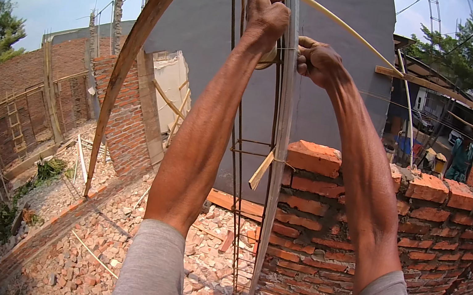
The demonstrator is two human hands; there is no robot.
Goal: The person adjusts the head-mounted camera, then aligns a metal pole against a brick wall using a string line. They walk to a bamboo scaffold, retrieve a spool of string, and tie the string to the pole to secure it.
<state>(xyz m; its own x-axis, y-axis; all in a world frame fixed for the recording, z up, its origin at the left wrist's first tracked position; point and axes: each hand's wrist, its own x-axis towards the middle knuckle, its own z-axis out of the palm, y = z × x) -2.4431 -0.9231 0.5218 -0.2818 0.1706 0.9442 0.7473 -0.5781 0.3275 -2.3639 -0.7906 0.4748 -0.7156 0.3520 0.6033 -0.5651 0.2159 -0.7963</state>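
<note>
A tall rebar cage (240, 148) stands upright against a long pale straight post (283, 124). My left hand (266, 16) is closed high up at the cage, just left of the post; what lies inside its fingers is hidden. My right hand (319, 62), lower and right of the post, has curled fingers at a thin tie around it; what they grip is too small to make out. Something round and pale, partly hidden, shows behind my left wrist. A short wood offcut (261, 170) hangs at the post. A long pale pole (350, 28) crosses behind the cage near the top.
A brick wall (311, 222) stands right, a curved-looking plank (119, 84) left, a grey plastered wall (342, 112) behind. Broken brick rubble (88, 248) covers the ground. Scaffolding (19, 136) is far left; a person (459, 160) in green stands far right.
</note>
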